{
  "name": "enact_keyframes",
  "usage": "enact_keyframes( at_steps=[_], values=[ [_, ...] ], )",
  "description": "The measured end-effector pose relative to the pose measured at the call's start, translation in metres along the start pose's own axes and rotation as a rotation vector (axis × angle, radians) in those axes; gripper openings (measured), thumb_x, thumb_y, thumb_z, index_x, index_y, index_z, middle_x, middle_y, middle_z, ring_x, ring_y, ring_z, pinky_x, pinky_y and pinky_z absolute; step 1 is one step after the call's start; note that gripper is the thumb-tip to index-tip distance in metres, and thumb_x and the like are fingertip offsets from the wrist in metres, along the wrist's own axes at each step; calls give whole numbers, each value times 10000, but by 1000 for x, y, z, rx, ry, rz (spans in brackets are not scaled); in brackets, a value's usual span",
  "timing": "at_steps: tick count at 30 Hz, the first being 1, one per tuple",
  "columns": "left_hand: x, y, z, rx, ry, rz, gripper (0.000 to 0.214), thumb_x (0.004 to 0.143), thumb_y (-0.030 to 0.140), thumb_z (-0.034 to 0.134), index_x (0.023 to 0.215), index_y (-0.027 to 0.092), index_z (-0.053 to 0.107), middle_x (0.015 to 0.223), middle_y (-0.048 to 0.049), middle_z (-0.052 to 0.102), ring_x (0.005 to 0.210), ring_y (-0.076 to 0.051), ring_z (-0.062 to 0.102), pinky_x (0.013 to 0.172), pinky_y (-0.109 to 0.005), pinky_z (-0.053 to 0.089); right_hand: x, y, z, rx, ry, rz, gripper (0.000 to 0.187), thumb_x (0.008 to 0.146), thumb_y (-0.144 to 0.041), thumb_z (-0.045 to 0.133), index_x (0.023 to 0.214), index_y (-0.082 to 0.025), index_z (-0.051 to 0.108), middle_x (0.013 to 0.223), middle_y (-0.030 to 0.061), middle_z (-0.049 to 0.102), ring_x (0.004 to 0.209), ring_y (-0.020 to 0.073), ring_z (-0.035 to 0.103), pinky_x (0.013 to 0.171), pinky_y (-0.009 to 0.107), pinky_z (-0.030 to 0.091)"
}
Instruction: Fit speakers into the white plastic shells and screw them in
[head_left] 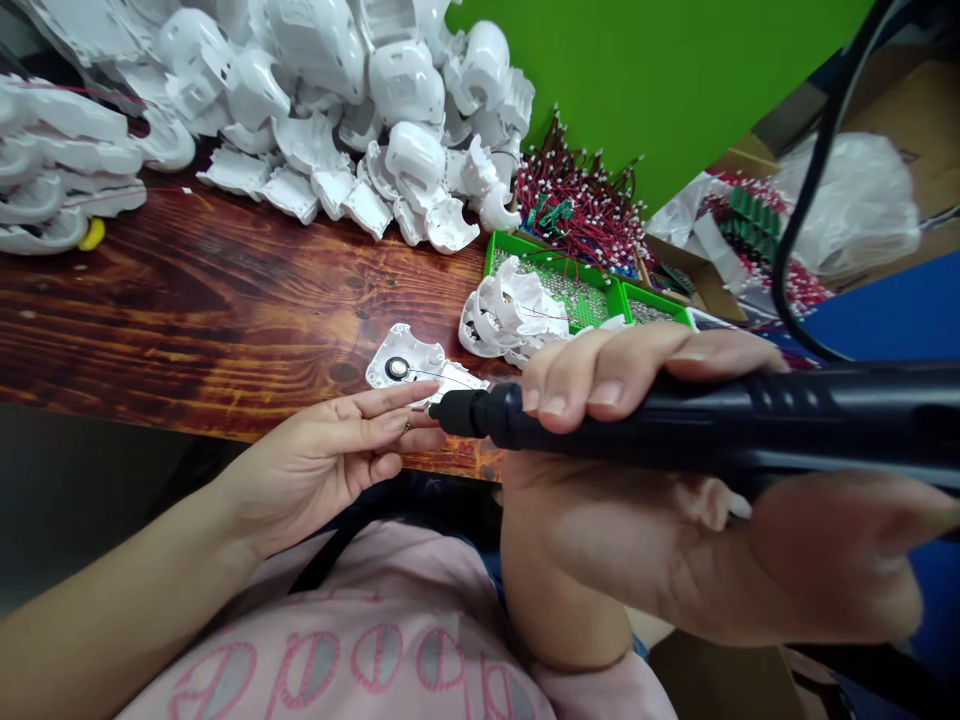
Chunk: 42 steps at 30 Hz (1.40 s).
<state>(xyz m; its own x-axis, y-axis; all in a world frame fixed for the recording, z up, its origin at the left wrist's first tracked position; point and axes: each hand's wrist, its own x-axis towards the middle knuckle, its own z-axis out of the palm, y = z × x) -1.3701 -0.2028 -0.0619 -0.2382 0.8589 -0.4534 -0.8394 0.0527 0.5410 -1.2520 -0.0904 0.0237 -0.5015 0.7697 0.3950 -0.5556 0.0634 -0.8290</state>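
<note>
My right hand (675, 480) is wrapped round a black electric screwdriver (750, 425), held sideways with its tip pointing left. The tip meets the fingertips of my left hand (337, 450), whose fingers pinch at the tip; what they hold is too small to make out. Just beyond the fingertips lies a flat white plastic part (412, 365) with a round black-and-silver disc and a thin wire, near the front edge of the wooden table (225, 310).
A big heap of white plastic shells (315, 90) fills the back left of the table. A green tray (592, 290) holds more white parts. Red-wired components (585, 200) lie behind it. A black cable (810, 200) rises from the screwdriver. A green wall stands behind.
</note>
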Motion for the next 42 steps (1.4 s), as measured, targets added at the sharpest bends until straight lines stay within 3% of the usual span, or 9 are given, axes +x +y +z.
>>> enact_keyframes(
  at_steps=[5, 10, 14, 19, 23, 25, 28, 36, 42],
  values=[
    [3, -6, -1, 29, -7, 29, 455, 784, 77, 713, 1213, 229, 705, 1198, -106, 699, 1004, -186, 717, 602, -91, 555, 4, -2, 0, -10, -8, -74, 203, 873, -417, 672, 784, -252, 592, 695, -38, 511, 595, 122, 551, 595, 332, 488],
    [2, -13, 2, 110, -83, 115, 433, 795, 138, 754, 1186, 318, 714, 1111, -15, 737, 905, -157, 735, 732, -153, 615, 3, -5, -3, -7, -76, 37, 262, 809, -487, 726, 769, -257, 607, 677, -21, 493, 583, 149, 535, 581, 359, 470],
    [2, -18, 1, 269, -48, 223, 448, 810, 195, 767, 1208, 387, 691, 1068, 14, 748, 895, -124, 733, 815, -114, 582, 5, -8, -3, -35, -107, 80, 297, 781, -553, 730, 864, -281, 644, 655, -19, 486, 569, 169, 520, 569, 379, 466],
    [3, -24, -7, 590, 33, 414, 499, 876, 235, 702, 1326, 422, 594, 1210, 44, 692, 1012, -116, 706, 899, -110, 550, 5, -3, -6, -64, -169, 113, 341, 782, -599, 712, 941, -304, 650, 648, -24, 496, 550, 164, 512, 549, 376, 472],
    [5, -27, -14, 800, 25, 586, 545, 914, 209, 643, 1377, 469, 522, 1254, 98, 662, 1048, -87, 688, 962, -108, 518, 1, 10, -12, -8, -116, 26, 352, 802, -636, 671, 893, -299, 622, 701, -25, 529, 571, 136, 556, 546, 349, 505],
    [6, -29, -15, 874, 25, 647, 574, 925, 187, 622, 1402, 477, 489, 1268, 113, 653, 1074, -73, 676, 991, -103, 497, 1, 12, -13, -27, -115, 67, 379, 790, -660, 667, 880, -295, 617, 698, -27, 533, 574, 133, 563, 544, 349, 514],
    [7, -29, -15, 957, 17, 714, 619, 934, 155, 595, 1435, 483, 440, 1286, 131, 640, 1122, -54, 652, 1020, -86, 469, 4, 9, -9, -84, -155, 115, 423, 754, -700, 673, 879, -299, 628, 679, -31, 539, 569, 133, 559, 545, 360, 512],
    [5, -26, -13, 1039, 40, 800, 643, 936, 152, 582, 1439, 517, 416, 1299, 160, 623, 1093, -40, 664, 1010, -67, 477, 6, 8, -3, -154, -189, 67, 487, 736, -773, 623, 925, -324, 635, 662, -41, 518, 545, 129, 522, 523, 361, 480],
    [5, -24, -11, 1113, 35, 893, 664, 940, 128, 555, 1470, 489, 383, 1360, 168, 572, 1217, -55, 597, 1048, -79, 462, 7, 10, -1, -172, -201, 17, 481, 741, -779, 610, 910, -329, 606, 699, -30, 516, 566, 128, 518, 540, 363, 491]
  ],
)
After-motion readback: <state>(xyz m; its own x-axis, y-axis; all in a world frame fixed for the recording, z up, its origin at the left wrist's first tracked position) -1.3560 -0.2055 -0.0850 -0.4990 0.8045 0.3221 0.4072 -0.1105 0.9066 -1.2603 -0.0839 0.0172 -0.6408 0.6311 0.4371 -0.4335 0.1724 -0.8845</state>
